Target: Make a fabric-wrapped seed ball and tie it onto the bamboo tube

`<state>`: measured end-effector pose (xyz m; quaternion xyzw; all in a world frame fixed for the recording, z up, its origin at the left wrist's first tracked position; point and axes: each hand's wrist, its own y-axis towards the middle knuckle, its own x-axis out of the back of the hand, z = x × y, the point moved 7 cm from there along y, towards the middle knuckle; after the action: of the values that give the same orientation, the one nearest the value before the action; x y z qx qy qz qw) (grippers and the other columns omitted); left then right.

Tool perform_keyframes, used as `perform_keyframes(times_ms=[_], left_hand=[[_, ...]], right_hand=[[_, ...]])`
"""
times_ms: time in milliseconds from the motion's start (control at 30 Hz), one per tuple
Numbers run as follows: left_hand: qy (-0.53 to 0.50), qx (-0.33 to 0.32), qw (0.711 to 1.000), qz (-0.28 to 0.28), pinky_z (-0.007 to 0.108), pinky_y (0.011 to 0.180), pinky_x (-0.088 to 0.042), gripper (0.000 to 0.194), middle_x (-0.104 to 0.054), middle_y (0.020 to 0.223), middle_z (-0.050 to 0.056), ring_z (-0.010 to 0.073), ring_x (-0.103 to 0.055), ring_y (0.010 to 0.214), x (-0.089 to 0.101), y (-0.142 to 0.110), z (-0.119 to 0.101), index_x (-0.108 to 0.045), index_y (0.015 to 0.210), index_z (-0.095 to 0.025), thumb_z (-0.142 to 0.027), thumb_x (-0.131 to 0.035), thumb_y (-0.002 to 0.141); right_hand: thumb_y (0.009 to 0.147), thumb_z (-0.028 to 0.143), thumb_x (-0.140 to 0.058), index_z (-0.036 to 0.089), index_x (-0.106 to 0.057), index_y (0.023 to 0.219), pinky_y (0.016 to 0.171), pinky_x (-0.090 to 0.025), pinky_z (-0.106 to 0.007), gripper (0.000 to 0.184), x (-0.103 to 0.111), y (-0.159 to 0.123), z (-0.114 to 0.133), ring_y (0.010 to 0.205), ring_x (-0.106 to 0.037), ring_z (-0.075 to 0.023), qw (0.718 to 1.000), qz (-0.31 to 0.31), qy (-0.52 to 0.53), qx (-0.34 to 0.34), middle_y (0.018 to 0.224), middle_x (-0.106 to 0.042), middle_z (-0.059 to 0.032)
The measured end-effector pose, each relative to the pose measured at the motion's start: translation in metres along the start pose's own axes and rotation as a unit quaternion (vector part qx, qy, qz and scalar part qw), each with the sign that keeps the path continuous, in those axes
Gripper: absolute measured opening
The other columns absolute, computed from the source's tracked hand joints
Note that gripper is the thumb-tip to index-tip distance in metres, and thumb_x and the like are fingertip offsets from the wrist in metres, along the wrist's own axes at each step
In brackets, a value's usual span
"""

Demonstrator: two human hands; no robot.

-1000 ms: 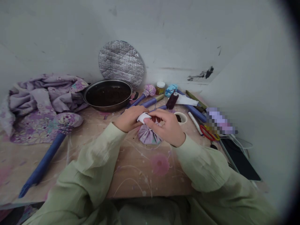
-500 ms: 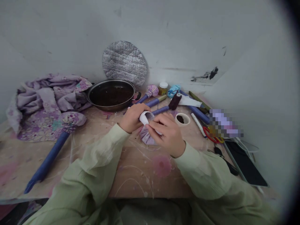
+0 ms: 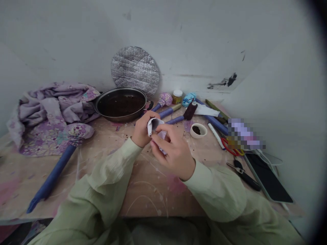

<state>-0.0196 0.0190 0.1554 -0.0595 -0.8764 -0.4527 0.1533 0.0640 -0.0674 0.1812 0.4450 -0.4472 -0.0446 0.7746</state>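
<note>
In the head view, a pale roll (image 3: 150, 129), cloth or paper I can't tell, is held over the middle of the bench (image 3: 145, 194), well in from its near edge. The left hand (image 3: 142, 132) has its fingers closed around the roll from the left side. The right hand (image 3: 175, 149) comes in from the near right, fingers half curled and touching the roll close by its open mouth; I can't make out whether they pinch it. So the roll lies up and to the left of the right palm, against both hands, neither clearly nearer. Its mouth tips upward, but its long axis is largely hidden behind the right fingers. Toward the bench's right edge, apart from the right hand, sits a small white bowl (image 3: 203, 130) with dark contents.
</note>
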Motion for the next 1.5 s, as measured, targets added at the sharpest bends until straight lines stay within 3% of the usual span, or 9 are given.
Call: perform_keyframes(times_ms=[267, 533, 767, 900, 1000, 1100, 1167, 1300, 1500], left_hand=[[-0.063, 0.017, 0.998, -0.028, 0.025, 0.067, -0.045, 0.021, -0.058, 0.079, -0.001, 0.0106, -0.056, 0.07, 0.001, 0.002, 0.0, -0.05, 0.083, -0.019, -0.019, -0.068, 0.072], [-0.114, 0.011, 0.993, -0.039, 0.027, 0.065, -0.044, 0.027, -0.057, 0.078, -0.001, 0.0111, -0.055, 0.068, 0.001, 0.0, -0.005, -0.049, 0.083, -0.021, -0.021, -0.073, 0.068], [-0.111, 0.019, 0.993, -0.039, 0.026, 0.066, -0.044, 0.025, -0.057, 0.078, -0.002, 0.0102, -0.055, 0.068, 0.002, 0.001, -0.007, -0.048, 0.082, -0.02, -0.019, -0.07, 0.071], [-0.1, 0.017, 0.995, -0.006, 0.026, 0.067, -0.045, 0.021, -0.058, 0.08, -0.001, 0.0112, -0.056, 0.07, -0.002, 0.0, -0.006, -0.048, 0.084, -0.02, -0.018, -0.066, 0.072], [-0.084, 0.017, 0.996, 0.029, 0.027, 0.068, -0.046, 0.018, -0.058, 0.081, 0.0, 0.0127, -0.057, 0.073, -0.007, -0.002, -0.005, -0.049, 0.086, -0.02, -0.015, -0.06, 0.073], [-0.082, 0.02, 0.995, 0.048, 0.027, 0.068, -0.048, 0.018, -0.058, 0.083, 0.001, 0.013, -0.057, 0.074, -0.009, -0.003, -0.006, -0.049, 0.086, -0.02, -0.014, -0.058, 0.072], [-0.087, 0.028, 0.995, 0.048, 0.027, 0.068, -0.048, 0.016, -0.058, 0.083, 0.001, 0.013, -0.057, 0.074, -0.01, -0.003, -0.006, -0.05, 0.086, -0.02, -0.015, -0.058, 0.073], [-0.103, 0.037, 0.993, 0.036, 0.027, 0.069, -0.047, 0.017, -0.057, 0.081, 0.0, 0.0124, -0.056, 0.073, -0.011, -0.003, -0.005, -0.05, 0.083, -0.019, -0.016, -0.063, 0.073], [-0.124, 0.017, 0.992, -0.009, 0.026, 0.066, -0.047, 0.025, -0.057, 0.079, -0.001, 0.011, -0.055, 0.068, -0.011, -0.007, -0.002, -0.047, 0.082, -0.021, -0.015, -0.068, 0.07]], right_hand=[[0.088, 0.017, -0.045, 0.014, -0.06, 0.111, 0.068, -0.051, -0.026, 0.027, 0.004, -0.003, 0.005, 0.074, -0.058, -0.0113, 1.0, -0.019, 0.0, 0.021, 0.114, -0.061, -0.0106], [0.084, 0.013, -0.049, 0.008, -0.061, 0.108, 0.058, -0.049, -0.026, 0.028, 0.009, -0.008, 0.015, 0.067, -0.052, -0.0121, 0.998, -0.039, 0.003, 0.058, 0.086, -0.056, -0.0085], [0.083, 0.012, -0.049, 0.006, -0.06, 0.11, 0.065, -0.05, -0.029, 0.03, 0.011, -0.005, 0.018, 0.072, -0.053, -0.0138, 0.997, -0.042, 0.006, 0.07, 0.1, -0.058, -0.0133], [0.087, 0.014, -0.041, 0.011, -0.062, 0.098, 0.067, -0.048, -0.028, 0.024, 0.011, 0.004, 0.011, 0.074, -0.057, -0.0133, 0.999, 0.011, 0.015, 0.045, 0.105, -0.062, -0.0111], [0.09, 0.02, -0.036, 0.012, -0.061, 0.088, 0.059, -0.043, -0.028, 0.026, 0.005, 0.013, 0.001, 0.07, -0.058, -0.0141, 0.993, 0.114, -0.005, -0.012, 0.095, -0.065, -0.0081], [0.091, 0.028, -0.034, 0.013, -0.056, 0.091, 0.055, -0.037, -0.028, 0.027, -0.002, 0.016, -0.007, 0.067, -0.056, -0.0154, 0.973, 0.219, -0.009, -0.064, 0.089, -0.064, -0.0071], [0.09, 0.03, -0.037, 0.013, -0.052, 0.095, 0.054, -0.035, -0.028, 0.023, -0.005, 0.016, -0.007, 0.068, -0.056, -0.0161, 0.964, 0.254, 0.004, -0.078, 0.091, -0.063, -0.0079], [0.086, 0.027, -0.041, 0.013, -0.048, 0.095, 0.049, -0.03, -0.027, 0.017, -0.01, 0.014, -0.003, 0.067, -0.056, -0.0163, 0.962, 0.26, -0.001, -0.084, 0.092, -0.061, -0.0084], [0.087, 0.024, -0.039, 0.015, -0.047, 0.093, 0.041, -0.019, -0.029, 0.013, -0.014, 0.013, 0.013, 0.052, -0.054, -0.0146, 0.971, 0.193, -0.124, -0.062, 0.082, -0.061, -0.0059]])
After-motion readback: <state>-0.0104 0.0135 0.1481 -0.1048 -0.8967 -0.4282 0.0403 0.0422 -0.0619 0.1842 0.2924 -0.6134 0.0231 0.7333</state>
